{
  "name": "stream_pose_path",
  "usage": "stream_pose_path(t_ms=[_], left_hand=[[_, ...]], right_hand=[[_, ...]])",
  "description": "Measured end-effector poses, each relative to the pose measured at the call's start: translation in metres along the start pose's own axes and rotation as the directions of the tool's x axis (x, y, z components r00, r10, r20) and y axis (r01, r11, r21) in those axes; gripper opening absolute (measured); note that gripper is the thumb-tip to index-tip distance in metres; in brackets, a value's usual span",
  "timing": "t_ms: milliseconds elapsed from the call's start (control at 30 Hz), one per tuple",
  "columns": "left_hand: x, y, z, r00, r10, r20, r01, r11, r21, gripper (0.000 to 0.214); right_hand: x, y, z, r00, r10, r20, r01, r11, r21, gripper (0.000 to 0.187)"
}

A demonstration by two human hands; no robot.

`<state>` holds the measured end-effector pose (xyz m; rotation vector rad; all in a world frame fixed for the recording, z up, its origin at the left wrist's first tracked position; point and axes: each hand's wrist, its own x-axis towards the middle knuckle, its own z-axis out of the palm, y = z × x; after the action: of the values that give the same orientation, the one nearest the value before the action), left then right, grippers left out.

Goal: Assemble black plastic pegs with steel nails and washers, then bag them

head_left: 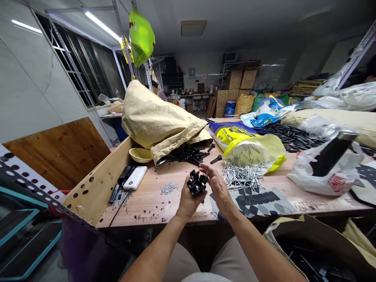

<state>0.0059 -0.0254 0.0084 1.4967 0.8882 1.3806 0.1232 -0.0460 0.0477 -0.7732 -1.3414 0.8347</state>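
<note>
A bunch of black plastic parts [196, 183] is gripped in my left hand [186, 199], held upright above the front of the table. Beside it is my right hand [219, 190], fingers stretched out and tips near the bunch; whether they touch it I cannot tell. Just beyond my hands, similar black parts [190, 154] spill from the mouth of a tan sack [158, 113]. A heap of long metal screws or nails [242, 174] lies to the right, in front of a yellow bag [252, 147]. Small metal nuts or similar bits [169, 188] are piled to the left.
A white power bank [135, 178] lies by a wooden side board [96, 188], near a shallow yellow bowl [140, 155]. Flat black pads [258, 199] lie on a grey sheet. A dark cylinder [331, 152] stands in a plastic bag. An open sack [323, 243] is below right.
</note>
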Motion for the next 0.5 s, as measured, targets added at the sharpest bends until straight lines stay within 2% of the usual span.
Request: stream_pose_path(t_ms=[233,367,500], left_hand=[[0.001,-0.009,0.003,0.995,0.049,0.084,-0.059,0.992,0.111,0.057],[0.004,-0.009,0.004,0.991,0.096,0.091,-0.110,0.980,0.165,0.055],[0.006,-0.009,0.006,0.990,0.125,0.068,-0.132,0.986,0.103,0.059]], right_hand=[[-0.001,0.020,-0.005,0.997,0.015,-0.071,-0.010,0.997,0.075,0.062],[0.000,0.015,-0.006,0.997,-0.010,-0.082,0.018,0.996,0.093,0.061],[0.001,0.009,-0.007,0.998,-0.025,-0.064,0.031,0.994,0.106,0.059]])
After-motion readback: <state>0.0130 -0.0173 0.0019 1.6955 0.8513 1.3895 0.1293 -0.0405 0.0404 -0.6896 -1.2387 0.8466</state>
